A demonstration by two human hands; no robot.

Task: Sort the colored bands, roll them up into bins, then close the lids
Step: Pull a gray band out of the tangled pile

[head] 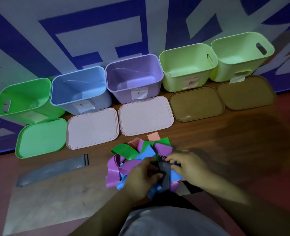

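A tangled pile of coloured bands point(140, 155), purple, green, blue and pink, lies on the floor in front of me. Both hands rest on its near side and pinch a grey band point(164, 174) between them: my left hand point(140, 178) holds its left part, my right hand point(190, 166) its upper right end. Another grey band point(54, 169) lies flat to the left. Along the wall stand several open bins: green point(23, 101), blue point(79, 89), purple point(134, 77) and two light green point(186, 70) point(242, 55). All look empty.
A lid lies on the floor before each bin: green lid point(42, 138), two pink lids point(93, 128) point(146, 116), two brown lids point(197, 103) point(246, 92). A blue-and-white patterned wall rises behind the bins. My knee in grey cloth fills the bottom centre.
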